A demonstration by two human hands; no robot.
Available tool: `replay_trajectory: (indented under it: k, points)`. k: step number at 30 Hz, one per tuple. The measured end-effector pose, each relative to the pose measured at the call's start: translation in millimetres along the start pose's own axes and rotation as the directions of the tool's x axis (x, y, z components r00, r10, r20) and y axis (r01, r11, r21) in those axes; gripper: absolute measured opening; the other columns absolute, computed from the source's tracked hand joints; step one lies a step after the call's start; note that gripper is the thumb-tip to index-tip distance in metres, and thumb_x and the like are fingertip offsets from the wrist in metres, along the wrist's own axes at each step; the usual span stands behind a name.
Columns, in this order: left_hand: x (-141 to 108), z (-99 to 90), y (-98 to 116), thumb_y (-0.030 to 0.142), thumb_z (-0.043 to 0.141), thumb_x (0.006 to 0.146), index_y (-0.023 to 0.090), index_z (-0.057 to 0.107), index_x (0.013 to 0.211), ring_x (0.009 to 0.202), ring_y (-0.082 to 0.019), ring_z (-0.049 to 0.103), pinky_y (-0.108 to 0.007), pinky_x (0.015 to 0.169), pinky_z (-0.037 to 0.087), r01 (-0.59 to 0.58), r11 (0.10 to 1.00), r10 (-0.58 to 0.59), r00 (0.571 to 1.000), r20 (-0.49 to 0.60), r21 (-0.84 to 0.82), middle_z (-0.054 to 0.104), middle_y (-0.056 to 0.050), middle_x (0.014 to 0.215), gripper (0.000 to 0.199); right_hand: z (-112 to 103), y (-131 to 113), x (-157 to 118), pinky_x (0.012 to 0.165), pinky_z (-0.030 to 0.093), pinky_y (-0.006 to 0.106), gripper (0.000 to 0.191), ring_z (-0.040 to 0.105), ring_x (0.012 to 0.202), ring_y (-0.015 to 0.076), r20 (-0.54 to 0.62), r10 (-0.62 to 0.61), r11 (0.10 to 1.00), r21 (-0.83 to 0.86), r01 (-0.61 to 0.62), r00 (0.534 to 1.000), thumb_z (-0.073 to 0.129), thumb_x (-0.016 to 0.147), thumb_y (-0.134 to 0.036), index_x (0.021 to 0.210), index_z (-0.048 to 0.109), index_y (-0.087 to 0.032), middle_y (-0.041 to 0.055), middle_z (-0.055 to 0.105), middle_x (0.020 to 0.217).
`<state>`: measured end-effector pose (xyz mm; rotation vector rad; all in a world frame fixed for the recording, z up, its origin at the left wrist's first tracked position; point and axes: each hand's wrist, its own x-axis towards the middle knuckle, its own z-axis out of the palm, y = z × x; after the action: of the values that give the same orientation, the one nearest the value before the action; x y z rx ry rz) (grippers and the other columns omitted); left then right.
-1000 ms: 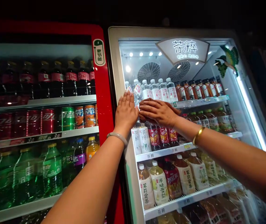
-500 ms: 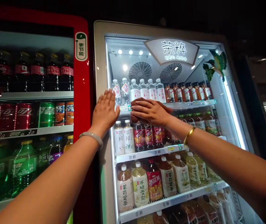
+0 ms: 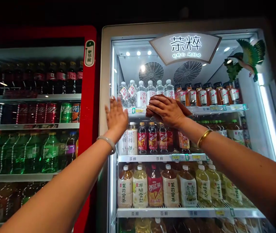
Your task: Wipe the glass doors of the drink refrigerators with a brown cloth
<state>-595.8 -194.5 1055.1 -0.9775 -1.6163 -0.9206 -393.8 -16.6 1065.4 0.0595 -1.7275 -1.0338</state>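
Since it fills the middle and right of the frame, the glass door (image 3: 133, 69) of the pale-framed cooler is what your hands meet. Your right hand (image 3: 168, 111) lies at its centre, fingers long, straight and close together, with a dark reflection just behind them; it seems laid flat because smooth glass offers nothing to grip. Your left hand (image 3: 117, 118) is up at the door's left edge, fingers a little apart and blurred, holding nothing; whether it touches, you cannot tell, though that spot would suit steadying yourself.

Clear and brightly lit from within, the pane carries a fan-shaped sign (image 3: 185, 48) at upper centre and a green bird decoration (image 3: 251, 56) at upper right. Behind it, clear bottles (image 3: 141, 94) stand upright on the top shelf, labels facing out, presumably so they read through the glass. Farther out, at the left of the frame, stands a red cooler (image 3: 88, 94), with green bottles (image 3: 52, 152) inside.
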Motion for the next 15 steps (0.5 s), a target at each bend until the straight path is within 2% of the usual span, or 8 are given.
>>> replay_trajectory:
  k: [2,4,6,8,10,12,13,15]
  points:
    - [1,4.6,32,0.04,0.036,0.107,0.012,0.023,0.171,0.17,-0.027,0.009,-0.052,0.139,-0.002,-0.147,0.989,0.145,0.986,0.077,0.01,0.015,-0.013,0.182,0.071,-3,24,2,0.123,0.037,0.052,0.045,0.044,0.152,0.0265,-0.057,0.087,0.996,0.003,-0.087,0.995,0.052,0.104,-0.036,0.148,0.058,-0.032,0.0018,0.059,0.158]
    - [4,14.2,67,0.041,0.035,0.108,0.013,0.022,0.172,0.17,-0.025,0.009,-0.049,0.14,-0.001,-0.22,0.976,0.22,0.974,0.059,-0.003,0.015,-0.011,0.182,0.071,-5,40,-12,0.122,0.038,0.055,0.049,0.045,0.15,0.0306,-0.144,0.275,0.96,-0.01,-0.279,0.951,0.055,0.101,-0.037,0.149,0.057,-0.027,0.0067,0.058,0.157]
    - [6,27.0,95,0.037,0.032,0.108,0.013,0.022,0.172,0.17,-0.024,0.009,-0.049,0.14,0.001,-0.206,0.978,0.206,0.978,0.015,-0.022,0.015,-0.011,0.182,0.069,-6,40,-35,0.119,0.039,0.059,0.051,0.046,0.148,0.0341,-0.2,0.418,0.901,-0.028,-0.432,0.886,0.056,0.1,-0.038,0.149,0.056,-0.025,0.0096,0.058,0.156]
    - [5,39.5,112,0.037,0.032,0.108,0.01,0.023,0.171,0.17,-0.025,0.009,-0.05,0.14,0.001,-0.181,0.983,0.181,0.983,-0.007,-0.023,0.017,-0.014,0.182,0.069,-5,24,-57,0.117,0.039,0.061,0.05,0.046,0.147,0.0356,-0.205,0.467,0.873,-0.045,-0.485,0.86,0.056,0.1,-0.04,0.148,0.057,-0.027,0.0099,0.059,0.155]
    - [1,48.9,118,0.039,0.033,0.107,0.006,0.023,0.17,0.171,-0.027,0.01,-0.049,0.14,0.0,-0.183,0.983,0.183,0.983,-0.015,-0.019,0.018,-0.016,0.181,0.071,-6,5,-68,0.116,0.038,0.06,0.048,0.046,0.147,0.0349,-0.154,0.407,0.907,-0.053,-0.418,0.901,0.055,0.101,-0.044,0.147,0.058,-0.029,0.0086,0.061,0.153]
    - [-2,53.9,117,0.038,0.034,0.106,0.007,0.024,0.17,0.171,-0.026,0.009,-0.047,0.141,-0.001,-0.199,0.98,0.198,0.98,-0.026,-0.03,0.018,-0.015,0.182,0.072,-9,-3,-66,0.117,0.036,0.059,0.048,0.045,0.149,0.0339,-0.068,0.267,0.962,-0.039,-0.27,0.961,0.054,0.103,-0.048,0.147,0.059,-0.03,0.0072,0.063,0.151]
    - [-3,54.9,115,0.037,0.034,0.106,0.01,0.024,0.171,0.171,-0.025,0.009,-0.045,0.141,-0.002,-0.198,0.979,0.197,0.98,-0.028,-0.043,0.018,-0.012,0.182,0.071,-12,0,-62,0.119,0.035,0.059,0.049,0.045,0.149,0.0333,-0.021,0.183,0.983,-0.02,-0.183,0.983,0.053,0.104,-0.051,0.148,0.059,-0.03,0.0066,0.064,0.151]
    - [-4,54.7,113,0.035,0.034,0.104,0.017,0.024,0.171,0.171,-0.022,0.005,-0.042,0.141,-0.005,-0.187,0.98,0.187,0.982,-0.015,-0.07,0.018,-0.005,0.183,0.07,-21,22,-56,0.123,0.035,0.056,0.051,0.045,0.151,0.0323,0.065,0.054,0.997,0.057,-0.058,0.996,0.051,0.104,-0.056,0.145,0.063,-0.028,0.0052,0.063,0.153]
